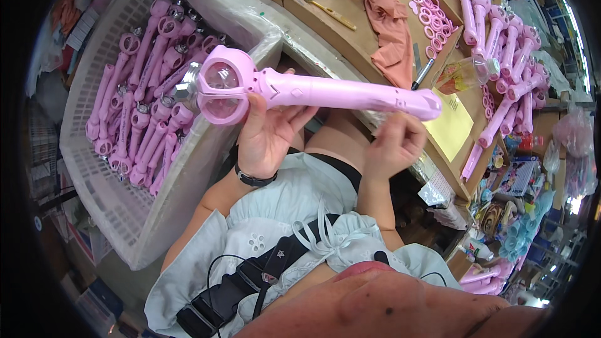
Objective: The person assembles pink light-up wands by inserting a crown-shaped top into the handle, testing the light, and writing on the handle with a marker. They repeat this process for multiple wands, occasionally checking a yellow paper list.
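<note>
A pink toy wand with a round clear-domed head lies level above the person's lap, head toward the left. The left hand grips it just behind the head, thumb over the front. The right hand curls loosely under the handle end, fingertips close to it; whether they touch is unclear. A white plastic basket of matching wands sits left; more wands lie on the cardboard-topped bench right.

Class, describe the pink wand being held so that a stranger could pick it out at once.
Start at the big white basket on the left, full of pink wands. Just right of it, the left hand holds one wand level in the air. It alone is lifted, with the right hand at its handle end.
</note>
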A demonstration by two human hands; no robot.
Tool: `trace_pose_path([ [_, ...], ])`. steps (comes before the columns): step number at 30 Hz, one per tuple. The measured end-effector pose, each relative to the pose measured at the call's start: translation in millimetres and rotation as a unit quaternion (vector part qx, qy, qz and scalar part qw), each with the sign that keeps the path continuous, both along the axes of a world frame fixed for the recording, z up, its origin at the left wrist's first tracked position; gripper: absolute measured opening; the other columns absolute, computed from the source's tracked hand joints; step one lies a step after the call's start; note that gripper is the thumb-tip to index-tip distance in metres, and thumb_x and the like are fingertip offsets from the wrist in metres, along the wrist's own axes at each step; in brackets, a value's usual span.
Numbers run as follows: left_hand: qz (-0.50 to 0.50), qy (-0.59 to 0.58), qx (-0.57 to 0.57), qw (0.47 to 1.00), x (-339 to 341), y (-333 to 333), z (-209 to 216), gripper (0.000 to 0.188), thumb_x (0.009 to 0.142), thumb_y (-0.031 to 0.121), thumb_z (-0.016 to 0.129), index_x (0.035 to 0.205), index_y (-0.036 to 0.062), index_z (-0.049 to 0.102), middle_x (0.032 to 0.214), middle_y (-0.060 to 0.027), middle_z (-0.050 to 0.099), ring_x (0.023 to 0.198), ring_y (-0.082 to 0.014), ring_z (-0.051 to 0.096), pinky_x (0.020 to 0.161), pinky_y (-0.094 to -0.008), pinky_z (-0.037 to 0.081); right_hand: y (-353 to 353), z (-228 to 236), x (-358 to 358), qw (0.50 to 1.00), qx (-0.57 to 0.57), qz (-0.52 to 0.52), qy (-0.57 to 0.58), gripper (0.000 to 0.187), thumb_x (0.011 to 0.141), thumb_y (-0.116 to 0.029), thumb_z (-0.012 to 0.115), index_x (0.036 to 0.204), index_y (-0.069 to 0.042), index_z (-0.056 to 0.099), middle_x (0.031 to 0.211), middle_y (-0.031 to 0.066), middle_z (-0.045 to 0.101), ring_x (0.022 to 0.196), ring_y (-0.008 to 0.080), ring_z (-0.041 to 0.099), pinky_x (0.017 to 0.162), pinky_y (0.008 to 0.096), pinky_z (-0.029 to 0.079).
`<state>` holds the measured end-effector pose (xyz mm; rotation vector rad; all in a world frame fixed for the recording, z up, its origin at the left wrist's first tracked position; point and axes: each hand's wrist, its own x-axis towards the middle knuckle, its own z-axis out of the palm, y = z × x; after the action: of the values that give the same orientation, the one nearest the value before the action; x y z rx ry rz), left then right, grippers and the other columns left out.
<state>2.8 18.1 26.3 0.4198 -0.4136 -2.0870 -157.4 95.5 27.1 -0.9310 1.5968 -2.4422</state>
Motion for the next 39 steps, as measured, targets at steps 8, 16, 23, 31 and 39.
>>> trace_pose_path([
  [8, 0.021, 0.001, -0.042, 0.999, 4, -8, 4, 0.067, 0.088, 0.048, 0.05, 0.133, 0.0012, 0.035, 0.131, -0.0159, 0.046, 0.124, -0.0313, 0.043, 0.107, -0.0484, 0.032, 3, 21, -10, 0.992, -0.041, 0.028, -0.116, 0.006, 0.09, -0.004, 0.054, 0.087, 0.0, 0.051, 0.074, 0.009, 0.055, 0.047, 0.0066, 0.044, 0.039, 0.0178, 0.036],
  [16, -0.032, 0.005, 0.012, 0.999, -1, 0, 9, 0.065, 0.089, 0.047, 0.05, 0.136, 0.0056, 0.031, 0.138, -0.014, 0.039, 0.126, -0.0337, 0.04, 0.106, -0.0515, 0.033, -12, 12, 12, 0.992, 0.004, 0.097, -0.081, 0.009, 0.086, -0.004, 0.062, 0.091, 0.001, 0.055, 0.077, 0.0116, 0.064, 0.05, 0.0064, 0.051, 0.043, 0.0175, 0.041],
  [23, -0.027, 0.015, 0.016, 0.999, -3, 3, 11, 0.066, 0.089, 0.047, 0.05, 0.137, 0.006, 0.03, 0.139, -0.0141, 0.037, 0.125, -0.0342, 0.04, 0.105, -0.0515, 0.034, -11, 12, 10, 0.997, -0.003, 0.064, -0.052, 0.009, 0.085, -0.003, 0.062, 0.09, 0.001, 0.056, 0.077, 0.0114, 0.064, 0.052, 0.0073, 0.053, 0.046, 0.0182, 0.043],
  [31, -0.022, 0.011, 0.004, 1.0, -3, 3, 13, 0.067, 0.089, 0.047, 0.05, 0.137, 0.0051, 0.029, 0.14, -0.0147, 0.037, 0.125, -0.0337, 0.041, 0.105, -0.0512, 0.034, -15, 10, 11, 0.998, 0.008, 0.055, -0.03, 0.011, 0.087, -0.006, 0.061, 0.091, 0.003, 0.057, 0.077, 0.013, 0.063, 0.053, 0.0097, 0.053, 0.047, 0.0198, 0.045],
  [39, -0.023, 0.006, 0.003, 1.0, -3, 3, 13, 0.068, 0.09, 0.047, 0.048, 0.138, 0.0038, 0.026, 0.14, -0.0153, 0.035, 0.125, -0.0334, 0.041, 0.106, -0.0508, 0.033, -14, 8, 11, 0.998, 0.016, 0.055, -0.038, 0.01, 0.086, -0.004, 0.062, 0.091, 0.003, 0.057, 0.077, 0.0117, 0.063, 0.054, 0.0093, 0.054, 0.049, 0.0196, 0.045],
])
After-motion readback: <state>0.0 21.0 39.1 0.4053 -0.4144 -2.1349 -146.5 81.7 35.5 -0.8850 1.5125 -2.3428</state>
